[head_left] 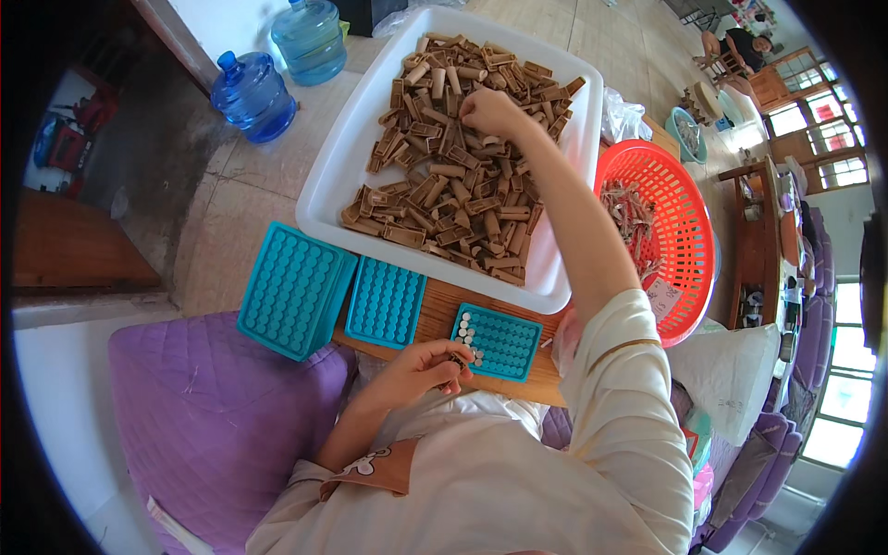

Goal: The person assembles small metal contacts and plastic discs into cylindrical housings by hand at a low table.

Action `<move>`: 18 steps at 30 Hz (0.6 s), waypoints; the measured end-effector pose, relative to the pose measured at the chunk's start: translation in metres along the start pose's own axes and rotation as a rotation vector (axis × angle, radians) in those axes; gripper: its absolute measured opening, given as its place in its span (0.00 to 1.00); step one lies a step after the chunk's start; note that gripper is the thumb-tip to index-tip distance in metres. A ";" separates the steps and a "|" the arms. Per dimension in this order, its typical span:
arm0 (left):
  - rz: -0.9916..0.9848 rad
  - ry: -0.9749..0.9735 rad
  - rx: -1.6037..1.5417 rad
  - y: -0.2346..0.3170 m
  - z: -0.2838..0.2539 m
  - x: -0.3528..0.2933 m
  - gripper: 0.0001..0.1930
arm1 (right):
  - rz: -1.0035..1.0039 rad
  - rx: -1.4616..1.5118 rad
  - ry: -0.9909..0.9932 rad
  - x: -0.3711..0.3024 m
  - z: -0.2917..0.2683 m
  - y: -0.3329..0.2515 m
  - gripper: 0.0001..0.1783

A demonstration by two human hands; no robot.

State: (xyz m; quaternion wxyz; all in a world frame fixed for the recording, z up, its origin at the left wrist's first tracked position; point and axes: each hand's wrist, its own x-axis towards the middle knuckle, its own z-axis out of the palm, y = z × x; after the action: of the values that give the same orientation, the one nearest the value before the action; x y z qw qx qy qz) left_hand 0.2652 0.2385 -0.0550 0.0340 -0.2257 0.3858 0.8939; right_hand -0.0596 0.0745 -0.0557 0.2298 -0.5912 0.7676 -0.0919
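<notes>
A large white tray (338, 153) holds a heap of small brown trough-shaped pieces (444, 190), some like half tubes. My right hand (490, 113) reaches into the upper part of the heap, its fingers bent together; what they pinch, if anything, is hidden. Low in front of my body, my left hand (427, 372) is closed on a small dark brown piece (457, 361), mostly covered by the fingers. Just beyond that hand lies a teal pitted tray (504, 344), with several white round pieces (465, 328) along its left side.
A second teal tray (385, 301) and a teal stack (296, 291) sit to the left. An orange-red basket (680, 268) with pale scraps stands right. Blue water jugs (254, 97) stand at the far left; purple quilted fabric (222, 407) lies near left. A person (743, 48) sits far off.
</notes>
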 end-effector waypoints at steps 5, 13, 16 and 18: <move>-0.007 0.027 0.019 -0.007 -0.005 -0.002 0.11 | 0.028 0.360 -0.185 -0.009 -0.033 0.024 0.12; -0.001 0.021 -0.014 -0.004 0.003 -0.002 0.12 | -0.201 -0.508 0.318 -0.006 -0.004 0.014 0.14; 0.036 -0.012 0.007 -0.005 0.005 -0.002 0.14 | -0.005 -0.576 -0.002 0.005 0.004 0.009 0.15; 0.073 -0.003 0.014 -0.005 0.002 -0.006 0.14 | 0.051 -0.585 -0.091 -0.001 -0.002 -0.016 0.15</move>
State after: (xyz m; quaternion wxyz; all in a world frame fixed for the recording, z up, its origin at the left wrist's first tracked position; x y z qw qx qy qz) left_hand 0.2710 0.2441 -0.0550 0.0036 -0.2101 0.4001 0.8921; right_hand -0.0463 0.0703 -0.0475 0.0861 -0.6163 0.7651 0.1655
